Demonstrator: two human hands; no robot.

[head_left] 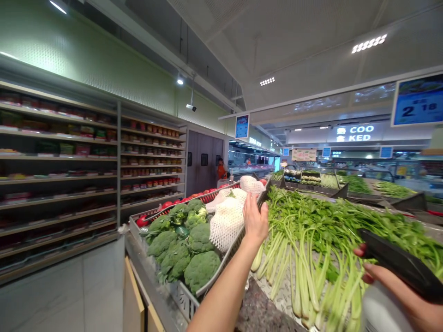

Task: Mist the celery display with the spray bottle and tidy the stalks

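Note:
My left hand (255,219) reaches forward over the right rim of a grey plastic crate (187,299). Its fingers are stretched out beside vegetables in white foam netting (227,221); whether they press on the netting or the rim I cannot tell. Green broccoli heads (202,272) fill the near part of the same crate. At the lower right, my right hand (391,281) is wrapped round a spray bottle with a black trigger head (401,263) and a pale body, blurred by motion. Below and behind the bottle lies a wide bed of celery (308,249).
Red tomatoes (166,204) line the crate's far left side. Stocked shelves (152,161) stand along the left wall. Price signs (417,103) hang overhead. Farther back are more vegetable bins (311,180) and a person in orange (221,170).

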